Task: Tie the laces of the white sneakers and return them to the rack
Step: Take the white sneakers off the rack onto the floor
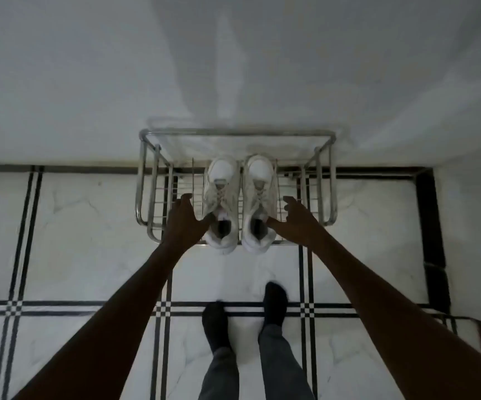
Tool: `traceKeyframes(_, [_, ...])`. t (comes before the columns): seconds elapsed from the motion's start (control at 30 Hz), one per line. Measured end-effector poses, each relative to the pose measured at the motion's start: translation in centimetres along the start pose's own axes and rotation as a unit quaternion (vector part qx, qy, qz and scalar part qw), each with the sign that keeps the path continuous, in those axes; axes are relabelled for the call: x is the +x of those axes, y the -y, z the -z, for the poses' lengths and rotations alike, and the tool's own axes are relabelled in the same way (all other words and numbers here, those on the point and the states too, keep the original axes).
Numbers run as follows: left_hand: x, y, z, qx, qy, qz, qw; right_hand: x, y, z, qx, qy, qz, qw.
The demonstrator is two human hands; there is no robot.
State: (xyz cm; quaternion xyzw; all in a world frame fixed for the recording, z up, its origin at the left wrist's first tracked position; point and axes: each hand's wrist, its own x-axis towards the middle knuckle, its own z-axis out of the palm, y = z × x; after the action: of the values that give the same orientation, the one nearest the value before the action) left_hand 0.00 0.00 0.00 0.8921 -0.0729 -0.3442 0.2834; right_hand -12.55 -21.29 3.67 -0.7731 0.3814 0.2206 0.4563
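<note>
Two white sneakers stand side by side, toes toward the wall, on the top shelf of a chrome wire shoe rack (147, 180). My left hand (183, 223) is beside the left sneaker (221, 180), its thumb touching the collar by the opening and its fingers spread along the outer side, a little apart from the shoe. My right hand (297, 220) mirrors this at the right sneaker (260, 180), thumb at the collar and fingers curled beside it. Laces cross both tongues; the light is too dim to tell whether they are knotted.
The rack stands against a white wall on a white marble floor with black inlay lines. My feet in dark socks (275, 306) stand just in front of it. A dark border strip (432, 226) runs along a wall at the right.
</note>
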Motion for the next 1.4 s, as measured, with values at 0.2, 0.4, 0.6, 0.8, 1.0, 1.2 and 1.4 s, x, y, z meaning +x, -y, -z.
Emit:
traceKeyframes(0.2, [1.7, 3.1, -2.6, -0.154, 0.091, 0.073, 0.981, 3.8, -3.8, -4.2, 0.079, 0.021, -0.05, 0.995])
traceKeyframes(0.4, [2.0, 2.9, -3.2, -0.142, 0.076, 0.055, 0.985, 4.7, -4.6, -5.4, 0.123, -0.039, -0.015, 0.991])
traceKeyframes(0.6, [-1.3, 3.5, -4.1, -0.202, 0.056, 0.047, 0.977, 2.6, -5.5, -6.3, 0.107, -0.134, 0.057, 0.984])
traceKeyframes(0.8, [-6.4, 6.3, -5.6, -0.191, 0.004, -0.021, 0.981, -2.6, -8.5, -9.3, 0.124, -0.194, 0.135, 0.964])
traceKeyframes(1.0, [-12.1, 11.5, -8.5, -0.17, -0.039, -0.012, 0.985, -7.7, -13.3, -15.0, 0.153, -0.199, 0.165, 0.954])
traceKeyframes(1.2, [-17.3, 16.8, -13.1, -0.163, -0.023, 0.031, 0.986, -11.0, -19.6, -20.5, 0.157, -0.156, 0.115, 0.968])
traceKeyframes(1.4, [-19.2, 23.9, -19.7, -0.189, 0.006, 0.083, 0.978, -10.3, -26.5, -25.7, 0.113, -0.089, 0.089, 0.986])
